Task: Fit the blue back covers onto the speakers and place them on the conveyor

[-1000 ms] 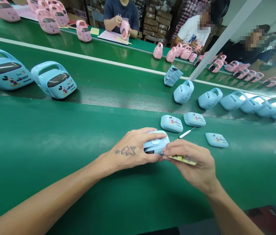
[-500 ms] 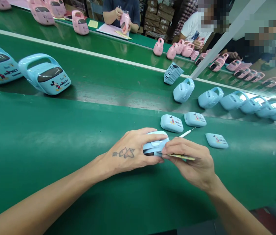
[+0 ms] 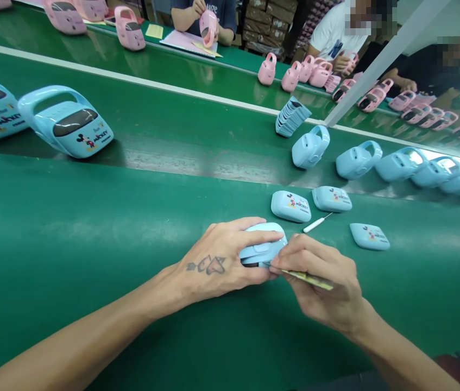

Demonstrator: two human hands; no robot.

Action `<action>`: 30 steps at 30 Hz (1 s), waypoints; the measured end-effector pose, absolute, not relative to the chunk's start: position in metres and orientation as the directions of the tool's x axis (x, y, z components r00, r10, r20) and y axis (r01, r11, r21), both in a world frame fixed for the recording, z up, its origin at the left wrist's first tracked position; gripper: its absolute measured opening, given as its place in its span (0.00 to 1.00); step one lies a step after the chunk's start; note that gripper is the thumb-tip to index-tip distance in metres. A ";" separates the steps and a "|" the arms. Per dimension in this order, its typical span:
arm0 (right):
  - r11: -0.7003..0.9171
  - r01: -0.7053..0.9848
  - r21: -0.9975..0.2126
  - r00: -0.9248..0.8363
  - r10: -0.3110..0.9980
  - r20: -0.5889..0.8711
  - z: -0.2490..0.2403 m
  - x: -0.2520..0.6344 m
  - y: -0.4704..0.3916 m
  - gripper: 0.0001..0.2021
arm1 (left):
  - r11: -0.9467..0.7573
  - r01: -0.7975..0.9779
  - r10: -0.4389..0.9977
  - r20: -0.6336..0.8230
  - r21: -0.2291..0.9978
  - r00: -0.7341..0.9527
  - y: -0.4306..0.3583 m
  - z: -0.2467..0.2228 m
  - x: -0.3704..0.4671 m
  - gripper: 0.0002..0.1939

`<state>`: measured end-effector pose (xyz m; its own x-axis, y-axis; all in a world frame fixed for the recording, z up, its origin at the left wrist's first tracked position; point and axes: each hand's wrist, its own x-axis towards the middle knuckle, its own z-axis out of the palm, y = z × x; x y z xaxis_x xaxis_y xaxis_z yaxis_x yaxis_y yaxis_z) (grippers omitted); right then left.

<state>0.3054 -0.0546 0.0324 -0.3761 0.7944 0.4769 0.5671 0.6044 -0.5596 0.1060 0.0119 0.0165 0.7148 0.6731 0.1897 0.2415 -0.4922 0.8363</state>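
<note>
My left hand [image 3: 217, 263], with a tattoo on its back, is wrapped over a light blue plastic casing [image 3: 263, 251] and steadies it on the green surface. A dark panel shows low on the casing's near side. At the right end of the casing, my right hand [image 3: 321, 277] pinches a thin, flat, yellow-and-dark tool [image 3: 309, 279]; its tip is hidden at the casing's lower edge, so I cannot tell its exact kind. Just beyond my right hand lie a white-handled pick [image 3: 314, 225] and light blue covers with Mickey prints [image 3: 290, 206].
Light blue handled casings [image 3: 311, 147] line the belt [image 3: 197, 136] at right, beside a stack of blue pieces [image 3: 292, 117]. Printed ones [image 3: 77, 127] stand at left. A slanted grey post [image 3: 384, 65] rises at right. Across, co-workers handle pink casings [image 3: 208, 28].
My right hand and the yellow tool have shifted slightly down and right, the tool tilting more. My left hand still holds the casing. The view has shifted a little.
</note>
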 end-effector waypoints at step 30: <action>0.602 0.473 -0.643 -0.298 0.797 0.526 0.015 0.334 -0.045 0.06 | -0.511 0.317 0.692 0.164 0.799 0.703 0.018 0.014 0.118 0.25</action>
<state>0.3340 -0.0453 0.0153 -0.2976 0.7967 0.5260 0.4734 0.6016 -0.6434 0.1177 0.0182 0.0139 0.7029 0.6921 0.1641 0.3167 -0.5111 0.7991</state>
